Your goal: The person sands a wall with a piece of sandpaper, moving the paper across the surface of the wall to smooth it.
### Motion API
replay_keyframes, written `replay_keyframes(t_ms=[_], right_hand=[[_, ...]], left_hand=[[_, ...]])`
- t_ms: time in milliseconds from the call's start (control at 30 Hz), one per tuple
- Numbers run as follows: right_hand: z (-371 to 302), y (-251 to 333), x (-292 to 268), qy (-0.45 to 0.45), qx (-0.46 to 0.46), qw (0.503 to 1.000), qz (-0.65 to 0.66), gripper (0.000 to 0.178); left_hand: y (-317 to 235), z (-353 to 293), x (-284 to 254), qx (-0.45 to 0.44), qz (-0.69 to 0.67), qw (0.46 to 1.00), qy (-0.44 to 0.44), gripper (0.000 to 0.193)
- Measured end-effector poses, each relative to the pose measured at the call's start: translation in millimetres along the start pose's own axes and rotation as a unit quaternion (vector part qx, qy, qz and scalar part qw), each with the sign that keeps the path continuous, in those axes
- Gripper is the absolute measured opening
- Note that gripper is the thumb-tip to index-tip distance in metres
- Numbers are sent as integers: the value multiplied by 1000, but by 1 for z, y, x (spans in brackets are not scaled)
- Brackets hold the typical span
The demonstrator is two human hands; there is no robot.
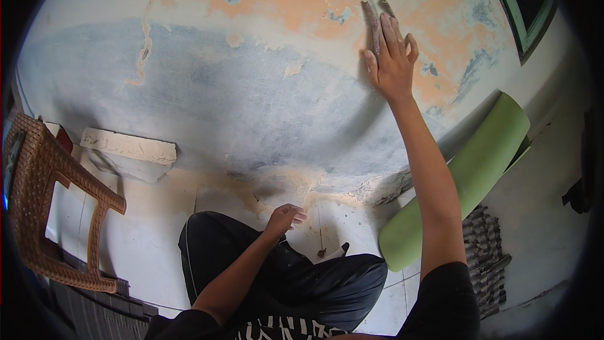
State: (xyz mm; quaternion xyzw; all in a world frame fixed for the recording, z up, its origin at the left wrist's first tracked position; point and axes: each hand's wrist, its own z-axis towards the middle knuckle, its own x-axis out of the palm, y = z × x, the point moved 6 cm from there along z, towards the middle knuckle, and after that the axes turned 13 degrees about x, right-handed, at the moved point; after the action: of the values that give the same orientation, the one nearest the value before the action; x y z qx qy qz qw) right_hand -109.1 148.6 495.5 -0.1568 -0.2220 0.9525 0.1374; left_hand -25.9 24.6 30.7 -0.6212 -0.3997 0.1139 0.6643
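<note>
My right hand (392, 63) is raised to the wall. Its fingers lie along a worn, whitish-grey folded sheet, apparently sandpaper (379, 7), and press it flat against the patchy surface. The wall (207, 82) has peeling orange, white and blue-grey layers, with a long crack at the upper left. Low over my bent legs, my left hand (286, 219) hangs with loosely curled fingers, nothing visible in it. Pale dust marks the fingers of both hands.
A green rolled mat (456, 179) leans at the right, beside a grey ridged mat (487, 261). At the left stand a brown woven plastic chair (104, 189) and a pale block (129, 148) by the wall. Orange dust lies on the white floor tiles (151, 233). A green-framed opening (519, 16) is at the upper right.
</note>
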Motion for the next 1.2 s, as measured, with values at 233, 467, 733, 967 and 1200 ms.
replay_keyframes(t_ms=[233,467,733,967,1200], right_hand=[[3,27,7,13,82,996,33,63],[-86,110,38,202,-69,977,28,67],[-109,105,37,265,-124,956,21,65],[29,-12,-3,-13,81,995,50,76],[-4,35,17,16,40,999,26,83]], left_hand=[[-11,-6,13,17,-4,1000,20,28],[8,-1,15,47,35,997,42,31],[28,10,6,103,39,994,22,26],[20,1,13,137,118,983,24,27],[-3,-17,23,138,203,969,37,29]])
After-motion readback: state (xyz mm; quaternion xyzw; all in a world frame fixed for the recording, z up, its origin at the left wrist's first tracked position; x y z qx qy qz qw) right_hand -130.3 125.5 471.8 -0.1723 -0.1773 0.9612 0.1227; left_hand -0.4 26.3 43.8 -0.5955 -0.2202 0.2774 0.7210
